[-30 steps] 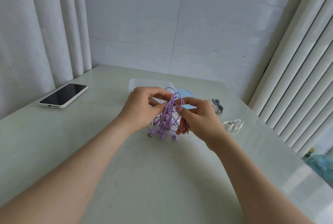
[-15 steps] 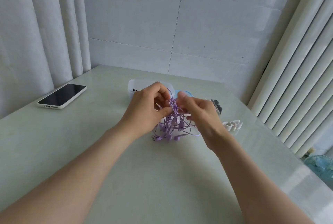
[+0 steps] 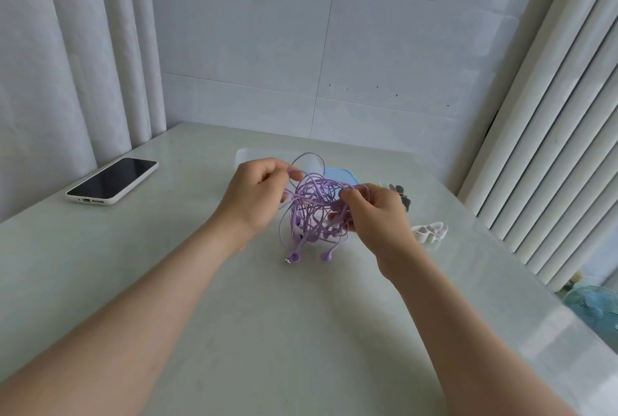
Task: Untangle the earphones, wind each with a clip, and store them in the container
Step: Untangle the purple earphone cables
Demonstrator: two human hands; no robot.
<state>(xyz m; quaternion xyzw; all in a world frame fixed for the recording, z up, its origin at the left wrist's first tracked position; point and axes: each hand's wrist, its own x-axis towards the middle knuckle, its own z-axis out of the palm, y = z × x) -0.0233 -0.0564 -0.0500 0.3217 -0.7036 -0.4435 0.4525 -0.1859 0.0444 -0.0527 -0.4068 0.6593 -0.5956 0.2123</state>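
Note:
A tangle of purple earphones [image 3: 312, 215] hangs between my hands just above the pale table [image 3: 267, 332], with earbuds and a plug dangling at its bottom. My left hand [image 3: 257, 196] pinches a cord loop at the upper left of the tangle. On the right side my right hand [image 3: 374, 215] grips a bunch of cords. Behind the tangle stands a clear container [image 3: 245, 156] with a blue lid [image 3: 341, 176] beside it. White clips [image 3: 429, 231] and grey clips [image 3: 403, 196] lie to the right, partly hidden by my right hand.
A phone [image 3: 112, 181] in a white case lies face up at the table's left edge. Curtains hang on the left, a tiled wall stands behind, and vertical blinds run along the right. A blue fan [image 3: 598, 307] sits low beyond the right edge.
My hands have drawn apart, spreading the tangle wider. A cord loop now rises above my left hand, and my right hand has shifted right and lower.

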